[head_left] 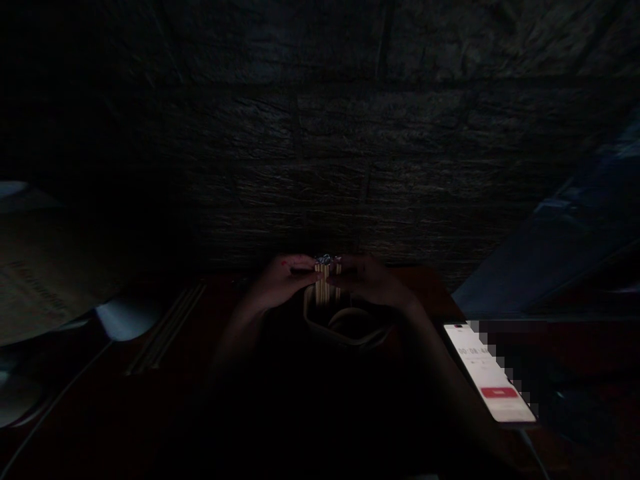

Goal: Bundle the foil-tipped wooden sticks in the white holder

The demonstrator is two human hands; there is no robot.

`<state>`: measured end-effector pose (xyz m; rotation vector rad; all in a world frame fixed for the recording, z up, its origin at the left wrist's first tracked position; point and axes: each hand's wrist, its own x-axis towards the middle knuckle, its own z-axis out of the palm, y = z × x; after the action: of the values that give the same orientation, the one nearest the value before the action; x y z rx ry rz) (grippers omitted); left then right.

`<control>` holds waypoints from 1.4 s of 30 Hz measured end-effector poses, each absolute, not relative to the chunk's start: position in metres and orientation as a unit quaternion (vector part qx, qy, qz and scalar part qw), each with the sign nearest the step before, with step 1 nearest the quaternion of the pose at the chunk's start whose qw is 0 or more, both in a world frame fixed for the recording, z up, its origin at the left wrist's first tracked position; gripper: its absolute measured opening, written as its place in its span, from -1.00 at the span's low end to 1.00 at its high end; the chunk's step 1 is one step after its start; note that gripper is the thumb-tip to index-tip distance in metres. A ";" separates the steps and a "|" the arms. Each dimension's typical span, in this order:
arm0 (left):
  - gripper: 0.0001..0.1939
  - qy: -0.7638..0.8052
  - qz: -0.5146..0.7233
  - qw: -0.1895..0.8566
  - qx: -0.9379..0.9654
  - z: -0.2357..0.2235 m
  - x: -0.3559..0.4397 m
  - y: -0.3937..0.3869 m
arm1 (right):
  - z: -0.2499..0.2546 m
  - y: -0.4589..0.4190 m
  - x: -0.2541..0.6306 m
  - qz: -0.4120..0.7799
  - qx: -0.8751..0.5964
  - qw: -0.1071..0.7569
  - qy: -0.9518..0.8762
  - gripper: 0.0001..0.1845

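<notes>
In the dim light, a bundle of pale wooden sticks [323, 288], chopstick-like, stands upright between my two hands. My left hand [283, 283] is closed against the bundle's left side, with a small red mark on it. From the right, my right hand [373, 280] closes on the same sticks. Something shiny and crinkled [327, 259], like foil or clear plastic, shows at their top ends. Below and around the lower ends is a dark open container [345, 339] with a paler rim; its inside is mostly hidden in shadow, as are several of my fingertips.
Several long thin sticks [167, 327] lie on the reddish-brown table to the left. Beyond them are a brown paper bag [40, 273] and a white cable [60, 400]. A lit phone [487, 373] with a cable lies at right. A stone-textured wall [320, 133] rises behind.
</notes>
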<state>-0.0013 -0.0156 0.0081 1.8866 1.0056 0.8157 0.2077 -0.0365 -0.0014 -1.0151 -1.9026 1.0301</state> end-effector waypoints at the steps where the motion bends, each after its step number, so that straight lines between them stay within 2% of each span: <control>1: -0.80 0.401 0.324 0.415 0.750 0.007 -0.001 -0.015 | -0.002 -0.036 0.208 0.403 -0.394 0.368 -0.740 -0.72; 9: -0.82 0.401 0.318 0.412 0.753 0.004 -0.002 -0.013 | -0.005 -0.035 0.207 0.386 -0.416 0.337 -0.751 -0.67; 18: -0.75 0.402 0.310 0.413 0.756 0.002 -0.007 -0.010 | -0.004 -0.037 0.205 0.402 -0.398 0.349 -0.747 -0.62; 24: -0.73 0.393 0.311 0.424 0.755 0.005 -0.009 -0.011 | -0.002 -0.037 0.203 0.397 -0.400 0.364 -0.741 -0.67; 42: -0.87 0.384 0.298 0.423 0.765 0.006 -0.006 -0.013 | 0.000 -0.037 0.201 0.371 -0.409 0.376 -0.744 -0.71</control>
<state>-0.0060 -0.0135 0.0064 1.9149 0.9605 0.7453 0.2009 -0.0370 0.0000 -1.0475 -1.9035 0.9504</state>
